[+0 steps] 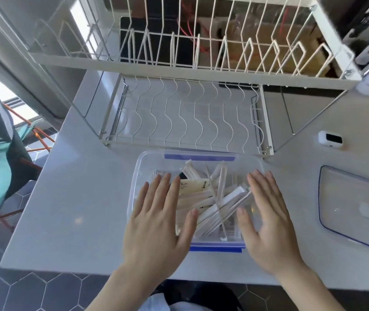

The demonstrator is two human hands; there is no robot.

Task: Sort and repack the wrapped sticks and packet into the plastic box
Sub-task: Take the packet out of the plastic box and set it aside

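Observation:
A clear plastic box (199, 154) with blue clips on its near and far rims stands on the white counter. Inside lie several white wrapped sticks (215, 205), crossed loosely, and a cream packet (193, 186) toward the left. My left hand (158, 218) is spread flat over the box's left side, fingers apart, holding nothing. My right hand (268, 216) is spread the same way over the right side. Whether the palms touch the box I cannot tell. The hands hide the box's left and right walls.
The box's clear lid (354, 205) lies on the counter to the right. A white wire dish rack (185, 113) stands just behind the box, its upper tier overhead. A small white device (330, 139) sits at the right. The counter's front edge runs under my wrists.

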